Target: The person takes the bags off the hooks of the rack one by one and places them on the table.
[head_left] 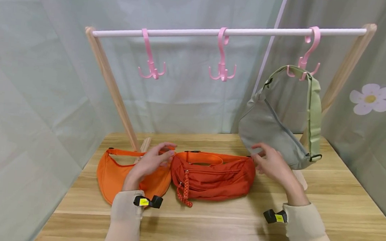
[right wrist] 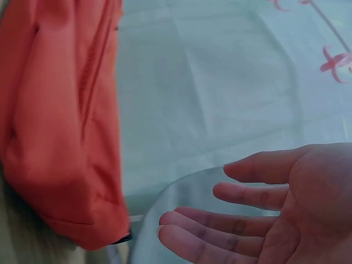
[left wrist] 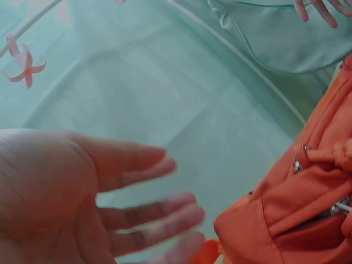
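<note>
A red waist bag point(head_left: 215, 179) with a zip and a knotted cord pull lies on the wooden table. My left hand point(head_left: 154, 161) hovers at its left end, over an orange shoulder bag point(head_left: 115, 177); the fingers are spread and hold nothing in the left wrist view. At the right end of the red bag point(right wrist: 66, 137), my right hand point(head_left: 272, 164) stands with loosely bent, bare fingers. Behind that hand a grey bag point(head_left: 270, 130) hangs by its green strap point(head_left: 314, 111) from a pink hook point(head_left: 304, 61); the hand covers part of its lower edge.
A rack with a white rail point(head_left: 193, 32) and wooden legs point(head_left: 114, 87) stands across the back of the table point(head_left: 205, 227). Two more pink hooks, one on the left point(head_left: 151, 62) and one in the middle point(head_left: 222, 64), hang from the rail. Pale curtains surround the table.
</note>
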